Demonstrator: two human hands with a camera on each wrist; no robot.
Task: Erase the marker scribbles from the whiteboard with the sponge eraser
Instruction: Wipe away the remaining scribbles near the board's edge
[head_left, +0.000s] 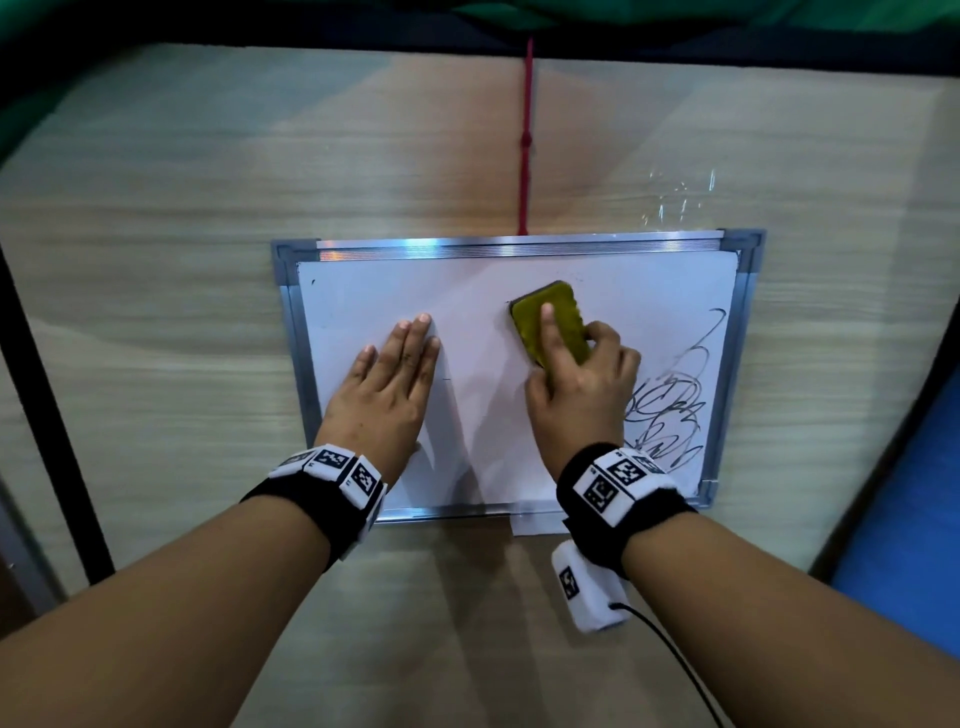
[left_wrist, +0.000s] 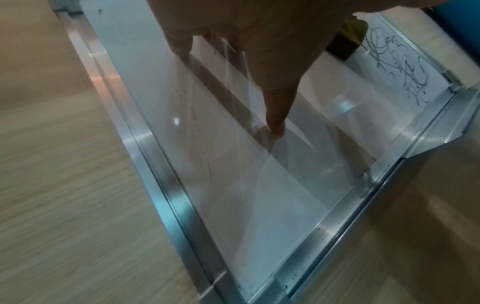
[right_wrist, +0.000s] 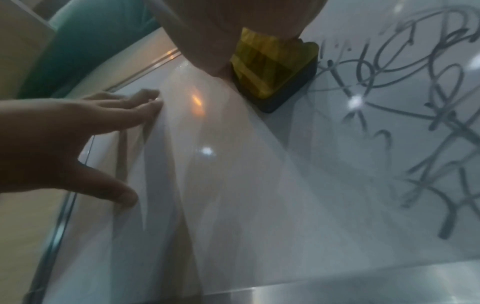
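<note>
Head view | right hand (head_left: 579, 387) grips sponge eraser (head_left: 550, 321) on whiteboard (head_left: 483, 415) | left hand (head_left: 387, 387) flat, pressing board

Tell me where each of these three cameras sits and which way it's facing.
Head: worn on the head, looking down at the whiteboard; both forearms, left hand flat, right hand gripping the sponge eraser.
Left wrist: looks along the left hand's straight fingers across the board towards the far corner.
Right wrist: looks past the right hand at the eraser's dark base and marker scribbles; left hand visible.
Shared: all three show the eraser and scribbles.
</note>
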